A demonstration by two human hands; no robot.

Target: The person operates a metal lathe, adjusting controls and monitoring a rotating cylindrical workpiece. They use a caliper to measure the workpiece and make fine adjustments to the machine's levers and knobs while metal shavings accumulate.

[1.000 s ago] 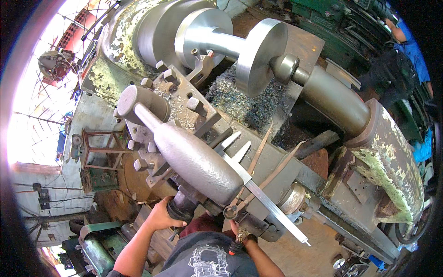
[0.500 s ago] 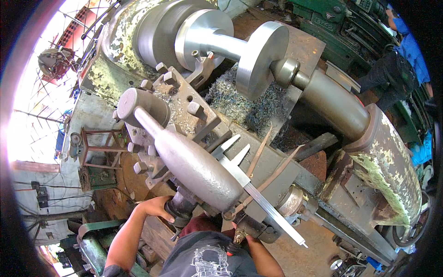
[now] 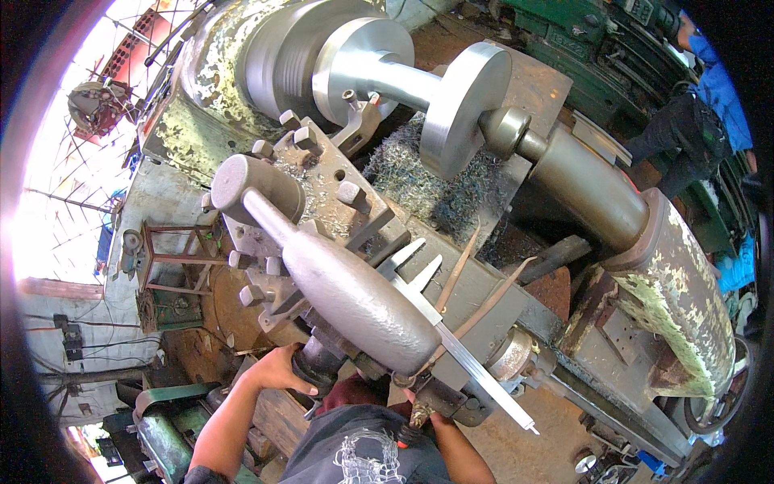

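Note:
My left hand [image 3: 276, 371] is closed round a dark round collar [image 3: 319, 360] on the near side of a lathe carriage, the thumb lying along it. My right hand [image 3: 437, 421] is low beside a dark metal block [image 3: 451, 402]; most of its fingers are hidden. Above the hands, a thick bottle-shaped metal lever [image 3: 359, 298] slants from a round cap [image 3: 250, 187] on the bolted tool post [image 3: 322, 173]. A vernier caliper [image 3: 468, 351] lies beside the lever. Beyond, a shiny shaft with two discs [image 3: 463, 113] sits between the chuck [image 3: 278, 68] and the tailstock centre [image 3: 508, 131].
Metal shavings [image 3: 435, 181] are heaped under the shaft. Two thin brownish strips [image 3: 488, 302] lie across the carriage near the caliper. The tailstock [image 3: 677, 266] with peeling paint stands at right. A person in blue [image 3: 717, 105] is at the far right; a stool frame [image 3: 181, 258] stands left.
The view has shifted slightly, so the lathe, lever and caliper appear a little further right. My left hand stays on the collar and my right hand keeps its place. Streaks on the chuck look different.

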